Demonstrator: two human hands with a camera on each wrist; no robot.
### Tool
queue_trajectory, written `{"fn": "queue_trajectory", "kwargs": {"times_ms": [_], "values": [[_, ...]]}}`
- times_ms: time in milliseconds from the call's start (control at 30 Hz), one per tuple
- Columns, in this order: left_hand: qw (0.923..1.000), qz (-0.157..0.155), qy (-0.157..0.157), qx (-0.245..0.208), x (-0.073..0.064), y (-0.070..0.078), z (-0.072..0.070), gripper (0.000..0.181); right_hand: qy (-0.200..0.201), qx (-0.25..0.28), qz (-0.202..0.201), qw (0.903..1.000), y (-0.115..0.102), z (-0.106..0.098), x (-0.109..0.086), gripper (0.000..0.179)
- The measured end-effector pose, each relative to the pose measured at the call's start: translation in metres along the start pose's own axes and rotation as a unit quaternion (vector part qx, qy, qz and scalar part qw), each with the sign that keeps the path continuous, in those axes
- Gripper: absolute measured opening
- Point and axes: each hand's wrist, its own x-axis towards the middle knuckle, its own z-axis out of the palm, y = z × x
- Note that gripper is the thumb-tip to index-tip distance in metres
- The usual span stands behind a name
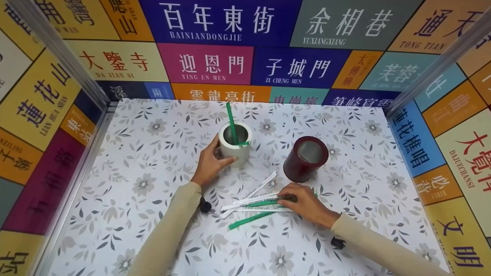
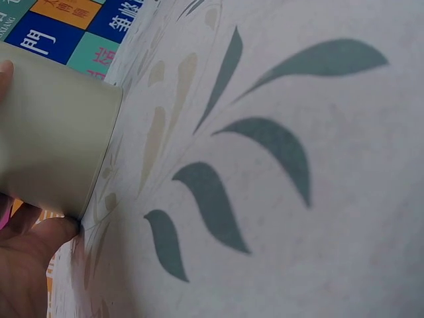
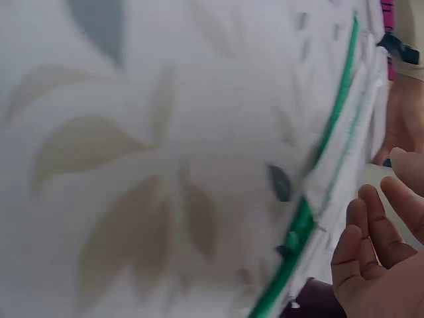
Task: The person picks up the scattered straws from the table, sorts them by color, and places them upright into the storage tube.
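Note:
A cream cylindrical cup point(image 1: 236, 153) with a thick white rim stands upright, a long green paper-wrapped straw point(image 1: 231, 119) leaning out of it and a short green end showing at its rim. My left hand point(image 1: 211, 161) grips the cup's side, thumb across the front; the left wrist view shows the cup wall point(image 2: 59, 126) between thumb and fingers. My right hand point(image 1: 308, 205) is over the right ends of a loose pile of white wrapped straws point(image 1: 253, 209) and green wrapped straws point(image 1: 249, 220). Its fingers point(image 3: 371, 225) bend loosely, apart from the thumb, with nothing visible between them.
A dark red cylindrical cup point(image 1: 297, 165) stands just beyond my right hand. The table cover point(image 1: 145, 214) has a leaf and flower print. Panels with colourful lettering point(image 1: 215, 63) wall in the back and both sides, with metal posts at the corners.

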Motion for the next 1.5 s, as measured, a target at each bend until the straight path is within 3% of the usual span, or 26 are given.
{"fn": "queue_trajectory", "kwargs": {"times_ms": [400,633,833,1267,1500], "values": [[1.0000,-0.003,0.004,-0.004,-0.001,0.000,0.001,0.110,-0.017,-0.118,-0.038,0.9921,0.015,0.001,-0.005,0.012],[0.9999,0.011,-0.002,-0.006,0.000,-0.001,0.001,0.111,-0.047,-0.234,-0.085,0.9674,0.009,-0.005,0.000,0.008],[1.0000,0.005,0.000,-0.005,-0.001,-0.001,0.001,0.112,-0.056,-0.287,-0.105,0.9506,0.004,-0.005,0.004,0.006],[0.9998,0.003,0.010,-0.014,-0.002,-0.001,0.000,0.107,-0.078,-0.300,-0.120,0.9431,-0.005,-0.010,0.000,0.010],[1.0000,-0.001,0.005,-0.002,-0.001,-0.001,0.001,0.110,-0.067,-0.241,-0.108,0.9623,-0.021,-0.023,0.003,0.012]]}}
